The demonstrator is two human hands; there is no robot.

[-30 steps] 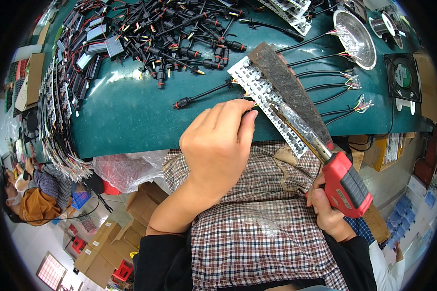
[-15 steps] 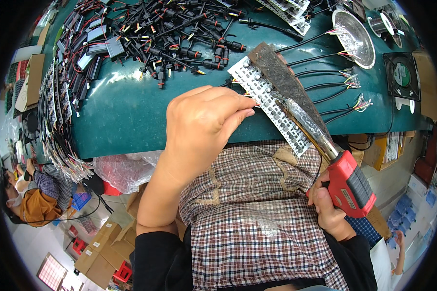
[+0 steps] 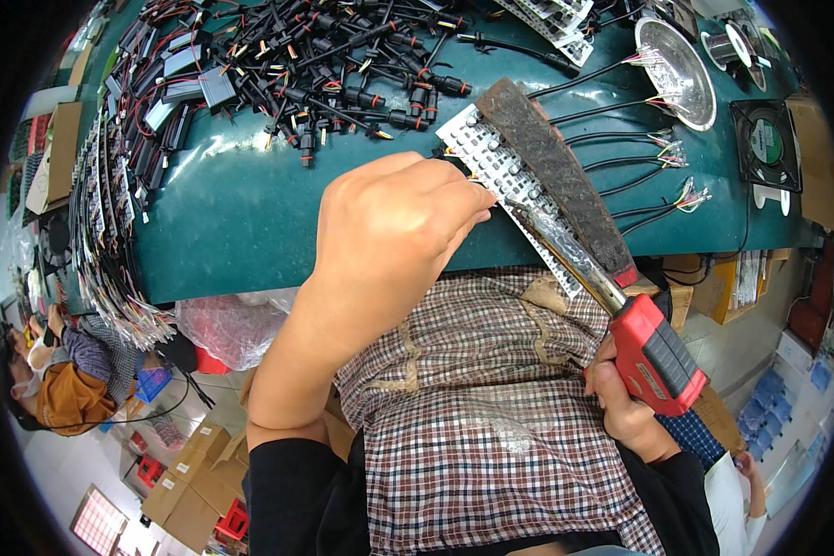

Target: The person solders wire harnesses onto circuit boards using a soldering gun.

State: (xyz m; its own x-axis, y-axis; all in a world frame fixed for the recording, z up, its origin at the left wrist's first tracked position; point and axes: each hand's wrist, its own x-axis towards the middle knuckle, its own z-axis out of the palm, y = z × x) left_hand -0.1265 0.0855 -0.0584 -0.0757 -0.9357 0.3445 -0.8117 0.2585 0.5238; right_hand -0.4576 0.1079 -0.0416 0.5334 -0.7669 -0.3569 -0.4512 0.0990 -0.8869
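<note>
The bare left hand point(image 3: 394, 222) is reaching slightly farther right than half a second ago, its fingertips pinching narrowly at the left edge of the white rectangular circuit-board panel point(image 3: 500, 165); whether they are holding a thin wire, I cannot tell; the right hand point(image 3: 625, 408) is gripping the red-and-black-handled soldering iron point(image 3: 647, 341), its tip now sitting lower and nearer those fingertips; the panel is lying aslant on the green tabletop point(image 3: 222, 236), beside the dark rough flat bar point(image 3: 565, 176)
</note>
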